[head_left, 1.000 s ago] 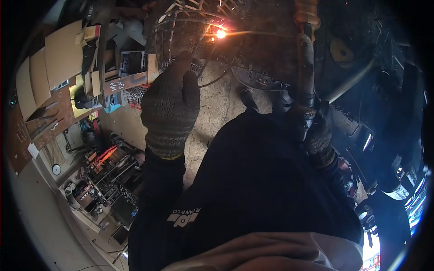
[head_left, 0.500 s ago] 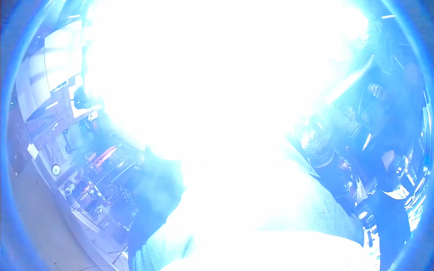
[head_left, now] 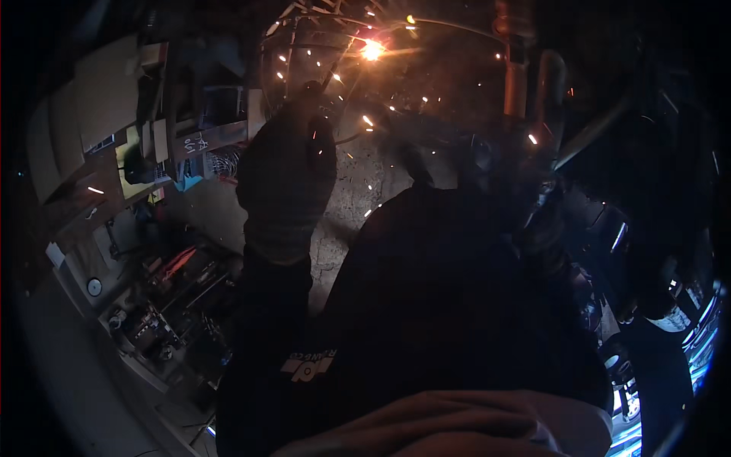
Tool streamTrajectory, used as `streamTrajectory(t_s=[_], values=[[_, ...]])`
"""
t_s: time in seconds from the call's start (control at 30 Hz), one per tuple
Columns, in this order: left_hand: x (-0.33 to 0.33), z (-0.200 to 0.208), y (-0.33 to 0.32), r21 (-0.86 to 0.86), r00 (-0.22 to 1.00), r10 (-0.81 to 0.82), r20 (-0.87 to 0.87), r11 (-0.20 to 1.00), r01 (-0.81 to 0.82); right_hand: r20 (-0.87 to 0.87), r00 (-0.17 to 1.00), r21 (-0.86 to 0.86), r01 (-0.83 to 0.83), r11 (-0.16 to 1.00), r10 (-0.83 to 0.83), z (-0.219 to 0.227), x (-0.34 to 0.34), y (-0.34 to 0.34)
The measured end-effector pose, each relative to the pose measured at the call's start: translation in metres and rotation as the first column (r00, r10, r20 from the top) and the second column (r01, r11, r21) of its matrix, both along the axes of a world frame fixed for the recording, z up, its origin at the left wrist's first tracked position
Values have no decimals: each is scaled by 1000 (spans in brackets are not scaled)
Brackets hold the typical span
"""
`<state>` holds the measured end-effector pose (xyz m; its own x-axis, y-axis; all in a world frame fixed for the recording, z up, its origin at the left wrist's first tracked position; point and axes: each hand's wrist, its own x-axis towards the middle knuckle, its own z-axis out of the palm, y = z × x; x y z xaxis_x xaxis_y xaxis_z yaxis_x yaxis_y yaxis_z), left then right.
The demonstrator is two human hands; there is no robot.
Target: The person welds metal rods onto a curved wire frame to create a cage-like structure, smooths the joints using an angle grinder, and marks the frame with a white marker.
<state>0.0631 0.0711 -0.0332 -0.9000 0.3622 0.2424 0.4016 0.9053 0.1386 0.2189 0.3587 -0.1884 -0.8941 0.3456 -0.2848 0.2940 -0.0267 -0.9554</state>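
At the top centre a small orange-white glow (head_left: pixel 372 50) burns on a frame of thin bent metal bars (head_left: pixel 316 14), and sparks fly off it. My left hand (head_left: pixel 308 122), in a dark glove, reaches up from the lower left. It looks closed around a thin rod (head_left: pixel 332 74) that slants up toward the glow; its fingers are barely visible. To the right of the glove, a dark shape (head_left: pixel 415 164) lies below the glow, too dim to name. My right hand cannot be picked out from the darkness around there.
Upright pipes (head_left: pixel 516 80) stand right of the glow. Cracked concrete floor (head_left: pixel 346 198) shows below it. Cardboard sheets (head_left: pixel 106 91) and shelving are at the left, with a cluttered rack (head_left: pixel 171 305) lower down. Loose metal parts (head_left: pixel 670 316) crowd the right edge.
A blinding blue-white glare that hid the middle of the view has gone out. A small orange glow, flying sparks and the dark left glove show there now.
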Motion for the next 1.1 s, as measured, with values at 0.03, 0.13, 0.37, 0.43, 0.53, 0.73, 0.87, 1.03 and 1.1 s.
streamTrajectory(t_s=[0.03,0.13,0.37,0.43,0.53,0.73,0.87,1.03,1.1], values=[[0,-1,-2,39,1000,-9,6,999,9,34,998,-94,57,994,-54,-1,-2,1],[2,-2,-6,115,1000,8,10,993,-9,238,968,-899,252,357,-84,-24,-7,-3],[-3,-3,-12,-3,992,-61,-111,998,61,-91,995,-982,-83,167,-42,-28,-1,0],[-2,-2,-11,-46,988,-69,-137,997,63,-60,991,-721,-127,681,121,-23,2,4],[-6,-1,-11,-41,989,-95,-116,995,91,26,955,-176,-287,942,296,-15,3,7],[-3,22,-8,-48,998,-53,18,997,54,-137,976,-398,-209,893,168,-7,7,5],[4,50,-9,-37,984,0,178,999,7,-124,981,-670,-194,717,149,10,-2,2],[34,42,-6,436,883,-81,462,888,-146,-281,960,-737,-225,637,14,33,-18,-17],[52,25,-2,553,796,-131,591,784,-282,-420,907,-591,-291,753,21,57,-33,-31]])
